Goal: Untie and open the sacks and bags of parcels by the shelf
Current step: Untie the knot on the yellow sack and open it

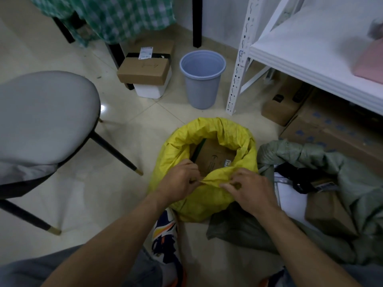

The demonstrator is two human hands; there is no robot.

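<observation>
A yellow woven sack [213, 131] stands on the floor in front of me with its mouth open and its rim rolled down. A cardboard parcel [215, 158] shows inside it. My left hand [178, 183] pinches the near rim of the sack on the left. My right hand [246, 189] pinches the same rim a little to the right. To the right lies a grey-green sack [323, 158], open, with white and brown parcels [290, 195] and a black strap visible in it.
A white metal shelf [310, 56] stands at the right with cardboard boxes [281, 104] under it. A blue-grey bin [202, 79] and stacked boxes [145, 71] sit beyond the sack. A grey chair [45, 121] is at the left. My shoe [165, 230] rests by the sack.
</observation>
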